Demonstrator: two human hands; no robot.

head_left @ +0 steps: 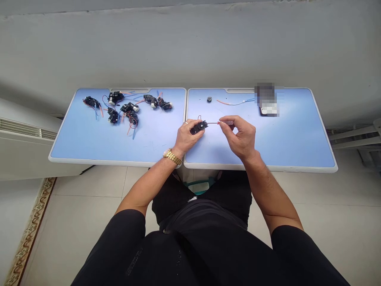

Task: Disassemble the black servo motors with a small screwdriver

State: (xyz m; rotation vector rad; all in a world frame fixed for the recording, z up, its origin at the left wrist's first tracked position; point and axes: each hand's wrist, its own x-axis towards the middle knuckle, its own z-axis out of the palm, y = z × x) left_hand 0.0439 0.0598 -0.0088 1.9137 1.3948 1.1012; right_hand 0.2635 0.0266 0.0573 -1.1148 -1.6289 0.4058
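1. Parts of black plastic with thin red and blue wires (129, 108) are spread on the left table, blue with a white rim (80, 139). They are best left apart from the hands, so that no wire gets caught.
2. One more small black plastic part (199, 127) is held over the left end of the right table, also blue with a white rim (282, 147). It is pinched by the bent fingers and thumb of the left hand (187, 139), which is partly closed. It should be gripped snugly, not squashed, with the fingertips out of the tip's way.
3. A screwdriver with a thin metal rod (213, 123) is pointed at the right end of that part. Whether the tip sits in a screw cannot be told. The rod should be lined up straight and pushed gently, since a slip could poke the left hand.
4. The screwdriver's handle is pinched by the thumb and fingers of the right hand (239, 137), which is mostly curled. Small, slow turns would be safest.
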